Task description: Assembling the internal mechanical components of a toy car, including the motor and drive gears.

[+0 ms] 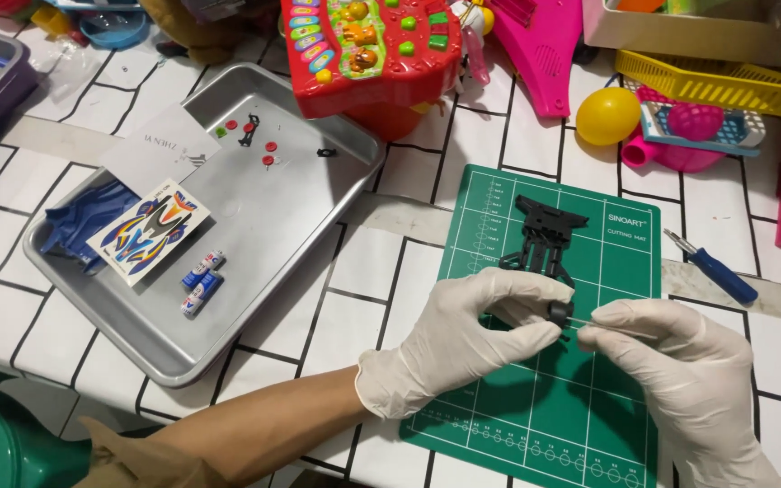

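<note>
The left hand [463, 339], in a white latex glove, pinches a small black plastic wheel [559, 313] between thumb and fingertips, over the green cutting mat [535, 398]. The right hand [680, 370], also gloved, is closed on a thin metal axle rod [612, 325] that lies level, its tip touching the wheel's hub, just below the black plastic toy-car chassis [544, 237]

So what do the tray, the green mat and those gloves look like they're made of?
Tray: dull silvery metal with a brushed sheen, probably aluminium or steel. Green mat: matte, flat, looks like rubbery plastic with a printed grid. Gloves on left hand and right hand: thin, wrinkled white latex or similar.
</note>
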